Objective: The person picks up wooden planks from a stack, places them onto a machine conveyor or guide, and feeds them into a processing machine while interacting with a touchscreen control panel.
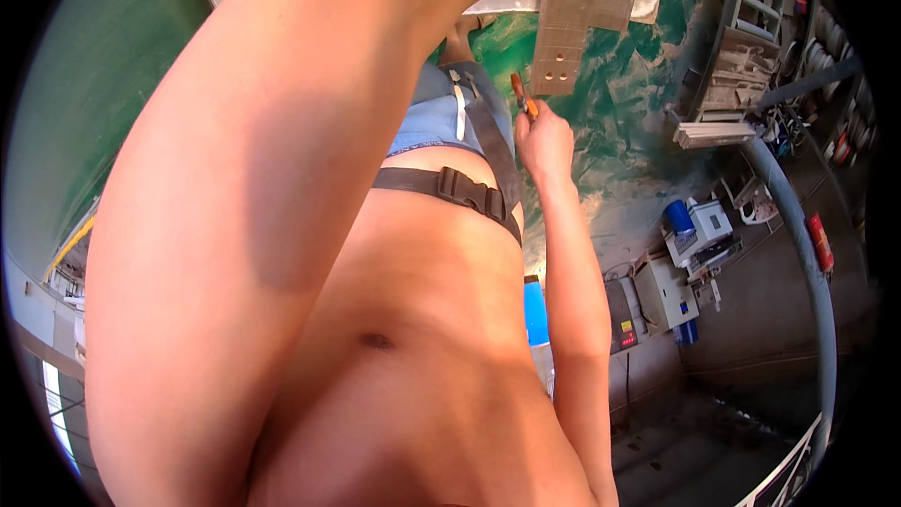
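Observation:
My right hand (546,143) is closed around a small orange-handled tool (519,92) whose exact kind I cannot make out. It points up and away from my fist. Just beyond that hand is the end of a grey-brown board (557,61) with a few round holes in it. The tool's tip looks close to the board's edge, but I cannot tell whether they touch. My raised left forearm (253,188) fills the left half of the view, and its hand lies outside the picture at the top.
Green, crumpled-looking floor covering (624,84) spreads around the board. To the right stand grey machine boxes (664,291), a curved grey pipe (798,225), a red fire extinguisher (820,242) and a metal rack (762,0). A black buckled strap (460,190) crosses my waist.

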{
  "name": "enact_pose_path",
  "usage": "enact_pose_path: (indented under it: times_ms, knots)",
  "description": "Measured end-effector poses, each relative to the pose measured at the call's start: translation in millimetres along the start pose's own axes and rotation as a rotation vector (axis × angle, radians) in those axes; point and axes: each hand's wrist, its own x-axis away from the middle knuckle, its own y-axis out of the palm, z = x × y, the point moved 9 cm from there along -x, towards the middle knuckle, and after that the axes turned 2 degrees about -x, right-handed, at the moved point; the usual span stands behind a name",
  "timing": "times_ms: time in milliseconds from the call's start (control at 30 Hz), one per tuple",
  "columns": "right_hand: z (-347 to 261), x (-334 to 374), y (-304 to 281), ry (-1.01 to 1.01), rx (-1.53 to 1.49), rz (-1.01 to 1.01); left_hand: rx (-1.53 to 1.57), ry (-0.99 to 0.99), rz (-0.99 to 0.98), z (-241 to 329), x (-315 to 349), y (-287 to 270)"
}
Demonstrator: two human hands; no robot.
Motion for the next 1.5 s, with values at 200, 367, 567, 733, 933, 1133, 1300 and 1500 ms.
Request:
enact_pose_path:
  times_ms: [200,367,567,733,933,1133,1300,1500]
  knots:
    - [29.9,28.2,4.9,-0.049,-0.412,-0.056,-0.006,0.041,-0.059,-7.8,7.4,-18.4]
    - [63.9,34.0,3.8,0.095,-0.526,-0.048,-0.077,0.074,-0.106,-15.0,22.1,-28.3]
    - [43.1,26.8,-38.7,0.067,-0.55,0.003,-0.11,0.037,-0.095,-1.6,30.2,-22.3]
    - [4.0,11.1,-70.2,-0.03,-0.383,0.045,-0.093,0.015,-0.054,2.8,39.8,-20.1]
    - [-17.7,-9.4,-91.4,0.016,-0.195,0.046,-0.06,-0.008,-0.081,6.4,41.2,-15.9]
    - [-17.4,-12.2,-97.2,0.04,0.018,0.05,-0.018,0.007,-0.052,11.5,42.2,-6.0]
    - [-11.6,-10.0,-89.9,0.069,0.099,0.048,0.032,0.005,-0.041,14.0,43.1,-1.1]
    - [-11.5,-10.1,-94.4,0.097,0.076,0.049,0.007,0.004,-0.043,18.1,43.6,-2.5]
